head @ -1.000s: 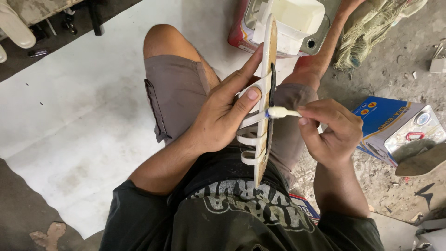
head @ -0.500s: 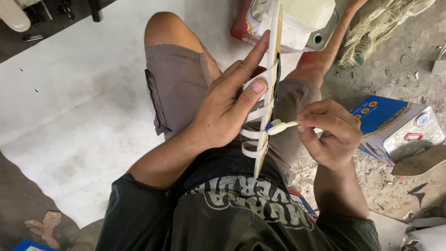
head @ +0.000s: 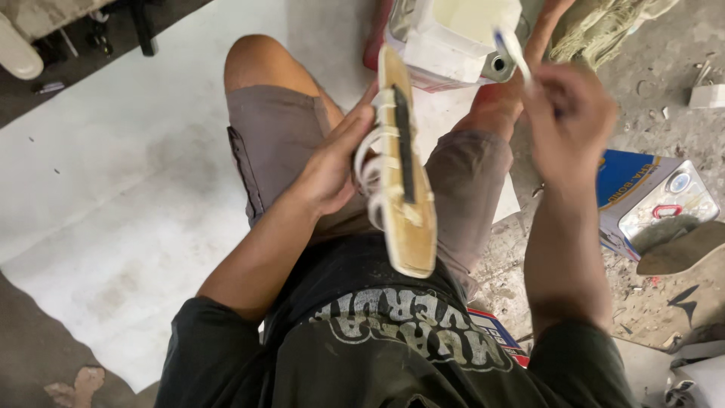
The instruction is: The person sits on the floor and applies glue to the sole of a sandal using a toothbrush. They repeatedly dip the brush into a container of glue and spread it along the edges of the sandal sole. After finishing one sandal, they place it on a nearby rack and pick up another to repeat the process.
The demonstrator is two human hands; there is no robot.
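Right now the left hand (head: 332, 170) holds a sandal sole (head: 404, 174) up on its edge, in the middle of the frame, over the lap. Its fingers wrap the white straps (head: 370, 177) on the sole's left side, so this grip is closed on the sole. A dark strip runs down the tan face.

Up at the upper right, the right hand (head: 570, 113) is lifted and blurred. It pinches a small white brush (head: 513, 49), with the tip over the open white tub (head: 461, 30) at the top of the frame. So that grip is closed on the brush.

To do this well, I think the brush should take only a little from the tub. The sole should stay still and keep its tan face turned toward the brush. Wiping the tip on the tub's rim would stop drips on the shorts (head: 279, 143).

The left arm comes up from the lower left, bent at the wrist. The right arm reaches straight up the right side of the frame, and its wrist tips toward the tub. A blue and silver tin (head: 657, 204) lies on the floor at the right.
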